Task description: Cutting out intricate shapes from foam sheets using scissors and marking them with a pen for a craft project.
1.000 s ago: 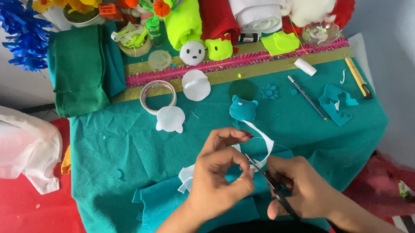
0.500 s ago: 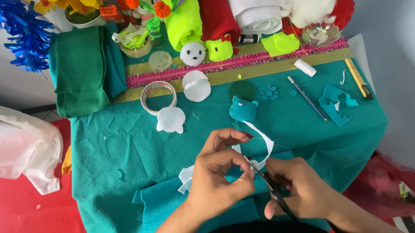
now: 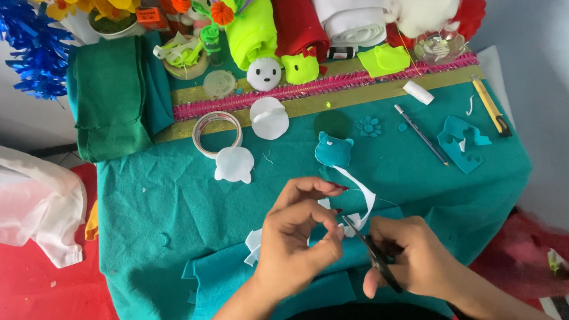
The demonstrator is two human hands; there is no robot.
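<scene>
Far left there's a white cloth (image 3: 27, 197) bunched up off the edge of the table, with blue tinsel (image 3: 27, 46) above it in the corner. Next over, a folded green felt (image 3: 109, 107) stack sits at the back of the teal cloth (image 3: 171, 203) that covers the table, and beside that a tape ring (image 3: 217, 133) with a white cutout (image 3: 234, 164) touching its lower edge. Along the back there's a pink trim (image 3: 332, 87) strip, plus rolls of neon yellow, red and white fabric behind it. Down front, the person's left hand (image 3: 297, 239) is curled in tight, fingers pinching a small white piece (image 3: 357, 222) that's mostly hidden by the hand, so its shape is hard to make out. A long white strip (image 3: 361, 192) curls up off that piece toward a teal bear shape (image 3: 333, 149) lying flat just above. The right hand (image 3: 413, 260) is closed round a pair of scissors (image 3: 373, 255), blades pointing up and left right at the white piece, tips touching it or very close. Can't tell how far the blades are parted. Further right on the cloth: a pen (image 3: 421, 135), teal scraps (image 3: 461, 142), a white tube (image 3: 418, 92) and a yellow cutter (image 3: 490, 105) near the edge.
</scene>
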